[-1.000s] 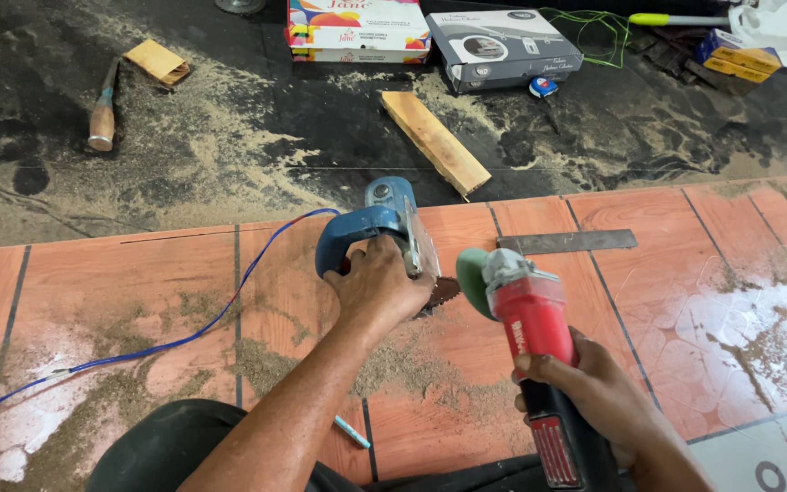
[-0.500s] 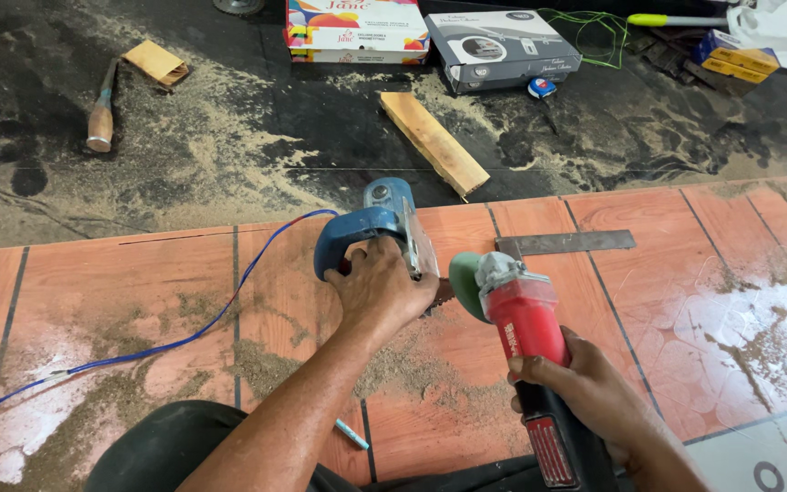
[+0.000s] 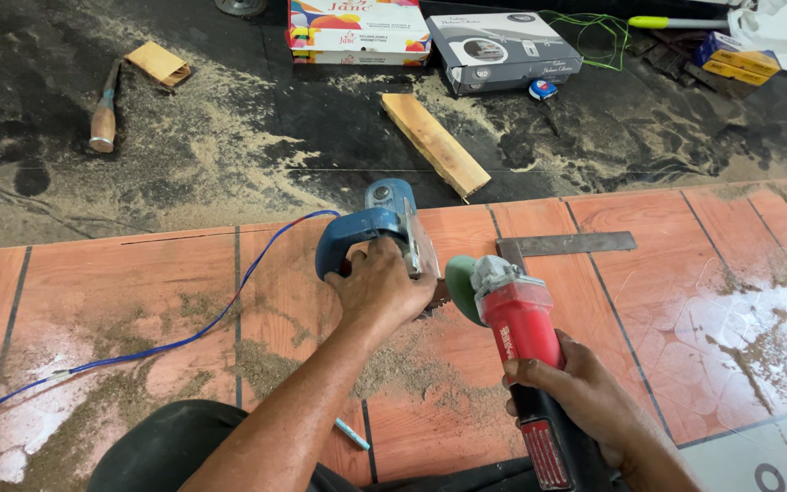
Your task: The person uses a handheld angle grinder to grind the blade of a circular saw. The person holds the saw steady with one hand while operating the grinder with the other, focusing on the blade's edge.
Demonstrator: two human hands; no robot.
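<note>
My left hand is clamped on the blue circular saw, which sits on the orange tile floor. My right hand grips the red angle grinder w/ its green guard just beside the saw. Steel square lies nearby, wood block further out.

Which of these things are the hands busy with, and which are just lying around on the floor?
In use:
left hand gripping the blue power saw
right hand gripping the red angle grinder

Lying about:
wooden block
metal square
chisel
cardboard boxes
blue marker
</note>
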